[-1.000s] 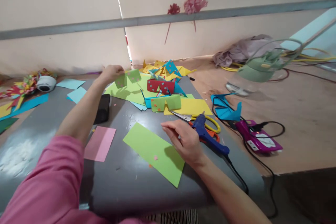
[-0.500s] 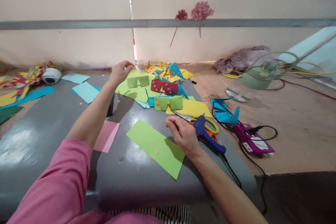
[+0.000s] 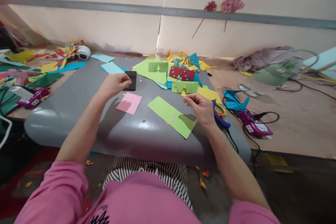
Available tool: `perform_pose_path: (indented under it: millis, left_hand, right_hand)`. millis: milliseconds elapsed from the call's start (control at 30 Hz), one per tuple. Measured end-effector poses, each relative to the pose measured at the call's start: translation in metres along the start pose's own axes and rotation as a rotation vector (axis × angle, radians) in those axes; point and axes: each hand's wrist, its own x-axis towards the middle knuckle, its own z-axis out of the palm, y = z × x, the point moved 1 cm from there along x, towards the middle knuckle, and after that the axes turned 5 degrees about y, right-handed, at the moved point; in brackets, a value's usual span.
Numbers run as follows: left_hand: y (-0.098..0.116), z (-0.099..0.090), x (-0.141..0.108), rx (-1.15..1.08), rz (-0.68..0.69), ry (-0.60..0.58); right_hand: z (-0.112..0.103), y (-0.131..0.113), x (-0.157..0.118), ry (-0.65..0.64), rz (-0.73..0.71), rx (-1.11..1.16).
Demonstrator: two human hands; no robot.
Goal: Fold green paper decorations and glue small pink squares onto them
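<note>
My left hand (image 3: 114,84) hovers over the grey table top beside a black phone (image 3: 132,81), fingers curled together; anything in them is too small to see. Below it lies a pink paper square (image 3: 129,103). My right hand (image 3: 202,109) is pinched above the right end of a light green paper strip (image 3: 168,113), and I cannot make out what it holds. A small pink paper bit (image 3: 172,120) rests on that strip. Paper glasses, green with orange dots (image 3: 178,86) and red with pale dots (image 3: 181,73), stand behind. Near my right wrist lies a blue glue gun (image 3: 222,121), partly covering yellow-handled scissors (image 3: 222,109).
Blue folded paper (image 3: 236,100) and a purple power box (image 3: 253,126) with black cables lie at the right. A green lamp (image 3: 274,71) stands beyond. At the far left are a white camera-like device (image 3: 84,52) and colourful paper scraps (image 3: 67,55).
My left hand has come back from the far papers toward me, now by the phone. My right hand stays near the green strip, still pinched. The view has tilted down and turned left.
</note>
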Motion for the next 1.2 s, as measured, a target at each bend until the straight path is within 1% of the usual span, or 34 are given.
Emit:
perform_pose_path:
  millis: [67, 133, 267, 367, 433, 600, 700, 833, 900, 1000, 1200]
  left_hand:
    - [-0.023, -0.004, -0.012, 0.037, -0.062, -0.049]
    - [-0.038, -0.001, -0.019, 0.056, -0.080, -0.115]
    - [-0.051, 0.012, -0.019, 0.057, -0.022, -0.228]
    - [-0.054, 0.021, -0.009, 0.032, 0.044, -0.278]
    - [-0.051, 0.026, -0.002, 0.022, 0.075, -0.301]
    - [-0.036, 0.029, 0.009, 0.039, 0.112, -0.360]
    - [-0.034, 0.027, 0.014, 0.035, 0.084, -0.327]
    - [-0.044, 0.028, 0.019, -0.009, 0.007, -0.272]
    - [-0.050, 0.031, 0.019, -0.045, -0.029, -0.262]
    - [-0.058, 0.037, 0.019, -0.086, -0.053, -0.241]
    - [-0.065, 0.041, 0.019, -0.109, -0.040, -0.243]
  right_hand:
    - [-0.001, -0.008, -0.004, -0.027, 0.011, 0.007]
    - [-0.002, -0.017, -0.006, -0.040, 0.001, -0.013]
    - [-0.001, -0.030, -0.004, -0.087, -0.017, -0.130]
    - [0.003, -0.033, -0.005, -0.210, 0.001, -0.372]
    - [0.005, -0.032, -0.008, -0.306, 0.035, -0.518]
    - [0.003, -0.024, -0.016, -0.457, 0.169, -0.703]
    - [0.005, -0.020, -0.013, -0.532, 0.213, -0.748]
    - [0.014, -0.018, -0.002, -0.619, 0.204, -0.767]
    - [0.019, -0.018, 0.003, -0.622, 0.178, -0.778]
    - [0.024, -0.017, 0.008, -0.580, 0.143, -0.803]
    - [0.025, -0.013, 0.019, -0.597, 0.136, -0.819]
